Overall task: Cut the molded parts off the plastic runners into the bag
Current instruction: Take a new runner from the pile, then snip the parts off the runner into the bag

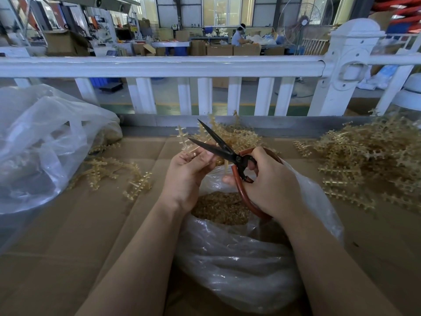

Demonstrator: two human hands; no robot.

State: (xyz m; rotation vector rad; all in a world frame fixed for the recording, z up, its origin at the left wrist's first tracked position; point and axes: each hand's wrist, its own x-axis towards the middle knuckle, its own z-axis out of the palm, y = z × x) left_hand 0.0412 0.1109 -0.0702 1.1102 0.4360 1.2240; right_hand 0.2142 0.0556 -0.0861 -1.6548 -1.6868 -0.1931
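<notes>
My right hand [268,183] grips black scissors [218,144] by their red-brown loop handles; the blades stand apart, pointing up and left. My left hand [186,172] pinches a pale yellow plastic runner [183,139] that sticks up from its fingers, just left of the blades. Both hands hover over an open clear plastic bag [239,265] that holds a heap of small amber cut parts [221,208]. A thin strip of runner hangs down between the two hands, above the bag's mouth.
Runners lie in heaps on the cardboard-covered table [68,236]: a big pile at right [369,160], one behind my hands [241,135], several loose at left [114,169]. A large crumpled clear bag [38,142] sits far left. A white railing [182,67] borders the far edge.
</notes>
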